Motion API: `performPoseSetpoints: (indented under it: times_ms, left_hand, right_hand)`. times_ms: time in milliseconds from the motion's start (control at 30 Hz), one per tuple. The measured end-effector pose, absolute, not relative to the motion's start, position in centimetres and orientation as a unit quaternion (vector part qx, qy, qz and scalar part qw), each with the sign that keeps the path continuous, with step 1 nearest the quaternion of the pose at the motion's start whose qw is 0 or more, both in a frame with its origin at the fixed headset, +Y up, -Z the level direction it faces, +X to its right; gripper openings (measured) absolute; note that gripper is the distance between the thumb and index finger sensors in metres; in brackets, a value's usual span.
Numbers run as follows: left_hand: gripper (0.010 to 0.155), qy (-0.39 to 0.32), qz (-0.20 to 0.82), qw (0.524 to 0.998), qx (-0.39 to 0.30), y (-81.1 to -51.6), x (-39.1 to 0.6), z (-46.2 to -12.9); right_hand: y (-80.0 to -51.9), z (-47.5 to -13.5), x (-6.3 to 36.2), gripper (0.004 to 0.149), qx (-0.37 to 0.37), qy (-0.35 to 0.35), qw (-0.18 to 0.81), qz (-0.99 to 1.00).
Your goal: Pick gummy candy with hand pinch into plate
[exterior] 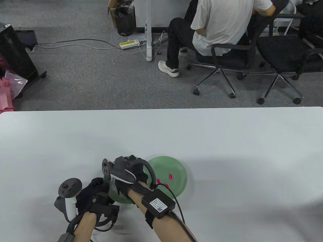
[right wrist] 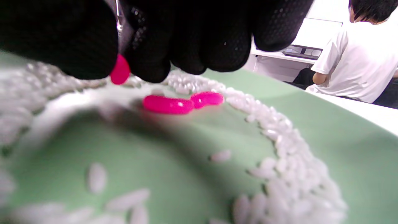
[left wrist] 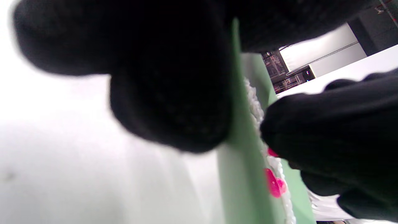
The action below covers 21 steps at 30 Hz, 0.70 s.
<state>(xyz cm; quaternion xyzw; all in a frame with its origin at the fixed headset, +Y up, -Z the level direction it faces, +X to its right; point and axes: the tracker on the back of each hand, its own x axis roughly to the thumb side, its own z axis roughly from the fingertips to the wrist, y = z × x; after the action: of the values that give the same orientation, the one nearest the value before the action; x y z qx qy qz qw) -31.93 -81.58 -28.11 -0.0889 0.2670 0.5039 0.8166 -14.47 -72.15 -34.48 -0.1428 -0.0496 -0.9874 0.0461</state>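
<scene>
Two green plates stand side by side. The left plate [exterior: 122, 199] holds white rice grains [right wrist: 279, 161] and pink gummy candies [right wrist: 168, 105]. My right hand [exterior: 118, 187] reaches over it and pinches one pink gummy [right wrist: 120, 71] between thumb and fingertip, just above the rice. My left hand [exterior: 99, 192] grips this plate's left rim [left wrist: 241, 161], with fingers [left wrist: 174, 118] against its outer side. The right plate [exterior: 179, 168] holds three pink gummies [exterior: 171, 177].
The white table [exterior: 227, 141] stretches wide to the right and far side of the plates. A black sensor box [exterior: 158, 203] is strapped on my right forearm with a cable. Beyond the table sit a person and office chairs.
</scene>
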Motion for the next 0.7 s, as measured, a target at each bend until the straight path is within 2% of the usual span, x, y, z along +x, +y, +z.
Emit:
performPoseSetpoints:
  times_ms: [167, 367, 533, 700]
  left_hand:
    - [0.051, 0.279, 0.509, 0.809, -0.094, -82.2, -32.5, -28.2]
    - [0.051, 0.293, 0.513, 0.801, -0.092, -82.9, -33.3, -28.4]
    - [0.051, 0.303, 0.516, 0.796, -0.089, -83.5, -34.1, -28.7]
    - [0.051, 0.306, 0.515, 0.795, -0.089, -83.8, -34.4, -28.7]
  right_hand:
    - [-69.8, -34.5, -12.3, 0.045, -0.134, -0.036, 0.009, -0.99]
    - [-68.4, -36.2, -5.6, 0.045, -0.061, -0.025, -0.016, -0.998]
    - [-70.8, -36.9, -1.6, 0.045, -0.014, -0.065, 0.002, -0.998]
    - [-73.5, -37.0, -0.5, 0.044, 0.005, -0.101, 0.031, -0.994]
